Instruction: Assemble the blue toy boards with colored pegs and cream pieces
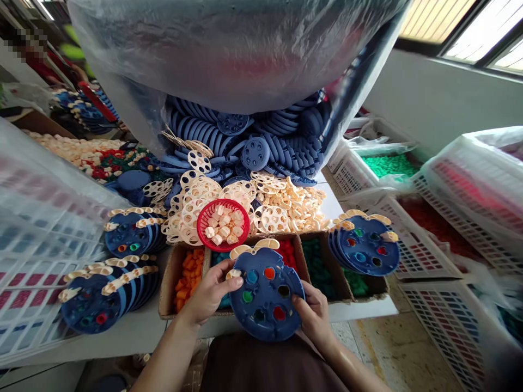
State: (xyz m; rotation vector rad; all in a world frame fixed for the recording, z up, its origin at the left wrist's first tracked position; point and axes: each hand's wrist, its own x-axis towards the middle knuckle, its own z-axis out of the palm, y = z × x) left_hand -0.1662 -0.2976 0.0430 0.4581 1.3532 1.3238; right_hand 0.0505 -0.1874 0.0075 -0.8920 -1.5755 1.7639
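I hold a blue round toy disc [265,296] with coloured pegs in its holes and cream ears on top, tilted up over my lap. My left hand [208,296] grips its left edge, thumb and fingers pinching a small cream piece at the rim. My right hand [314,318] clasps the lower right edge, fingers curled round it. Just behind the disc is a cardboard tray [168,283] with compartments of orange, teal, red and green pegs. A red basket [223,224] of small cream pieces rests on the tray's far edge.
Stacks of finished blue discs stand at left [131,234], lower left [102,299] and right [365,245]. Cream perforated plates [261,209] and bare blue discs [253,144] spill from a large plastic bag [229,49]. White crates [441,239] of coloured pegs line the right side.
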